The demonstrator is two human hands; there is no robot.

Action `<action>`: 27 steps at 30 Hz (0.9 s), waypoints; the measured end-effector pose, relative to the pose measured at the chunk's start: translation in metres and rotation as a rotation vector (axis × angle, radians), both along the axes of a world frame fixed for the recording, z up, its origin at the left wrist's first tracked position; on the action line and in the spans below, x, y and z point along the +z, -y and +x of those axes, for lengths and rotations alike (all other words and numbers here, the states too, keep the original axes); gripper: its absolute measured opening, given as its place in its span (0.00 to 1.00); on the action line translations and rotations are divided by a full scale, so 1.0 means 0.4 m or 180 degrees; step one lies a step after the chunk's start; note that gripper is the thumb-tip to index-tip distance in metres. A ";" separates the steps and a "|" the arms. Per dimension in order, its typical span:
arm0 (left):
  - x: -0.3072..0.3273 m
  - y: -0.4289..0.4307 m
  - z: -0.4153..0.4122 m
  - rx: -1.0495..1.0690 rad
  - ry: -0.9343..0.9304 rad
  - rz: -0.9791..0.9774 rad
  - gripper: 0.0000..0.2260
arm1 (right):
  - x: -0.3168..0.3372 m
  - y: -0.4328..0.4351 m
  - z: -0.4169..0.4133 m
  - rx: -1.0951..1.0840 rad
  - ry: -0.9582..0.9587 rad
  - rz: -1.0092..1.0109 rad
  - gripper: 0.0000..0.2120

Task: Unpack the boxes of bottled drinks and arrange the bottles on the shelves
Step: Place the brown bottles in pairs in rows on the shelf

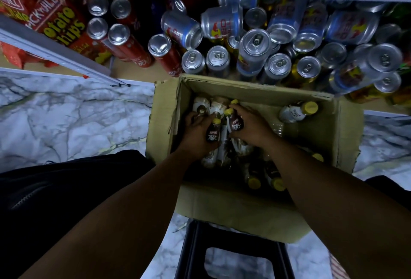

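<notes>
Reaching into the box [333, 127], left hand [195, 133] grips one bottle [213, 134], right hand [252, 126] a second bottle [236, 123].

Left hand [195, 133] grips one dark bottle [213, 134], right hand [252, 126] apparently another bottle [236, 123], inside the box [255, 90].

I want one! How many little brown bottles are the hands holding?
2. One brown bottle in the left hand, another in the right hand. More may hide underneath.
</notes>
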State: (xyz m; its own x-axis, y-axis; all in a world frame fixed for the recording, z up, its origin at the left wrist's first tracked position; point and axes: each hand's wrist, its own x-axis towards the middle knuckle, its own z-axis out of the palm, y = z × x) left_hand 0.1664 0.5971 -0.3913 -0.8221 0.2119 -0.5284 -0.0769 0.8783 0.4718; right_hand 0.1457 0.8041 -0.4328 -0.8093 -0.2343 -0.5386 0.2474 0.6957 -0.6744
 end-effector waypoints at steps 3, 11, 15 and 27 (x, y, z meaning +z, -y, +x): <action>0.009 0.001 0.007 0.0228 0.0023 0.0204 0.37 | 0.012 -0.010 0.018 -0.0325 -0.0003 -0.0390 0.44; 0.054 -0.012 0.074 0.0535 -0.0198 0.0493 0.36 | 0.079 -0.029 0.110 -0.0851 -0.0368 -0.0726 0.37; 0.120 -0.018 0.067 0.0675 -0.0582 0.0864 0.33 | 0.148 -0.056 0.133 -0.1105 -0.0581 -0.0676 0.36; 0.463 -0.037 0.041 0.0656 -0.1282 0.1769 0.34 | 0.508 -0.112 0.186 -0.1246 -0.1277 -0.0898 0.39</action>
State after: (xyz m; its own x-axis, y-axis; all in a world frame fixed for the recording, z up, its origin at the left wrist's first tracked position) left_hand 0.1830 0.6120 -0.2062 -0.9829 0.1809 -0.0345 0.0589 0.4863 0.8718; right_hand 0.2201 0.8489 -0.2296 -0.9902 0.0316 -0.1357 0.1373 0.3865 -0.9120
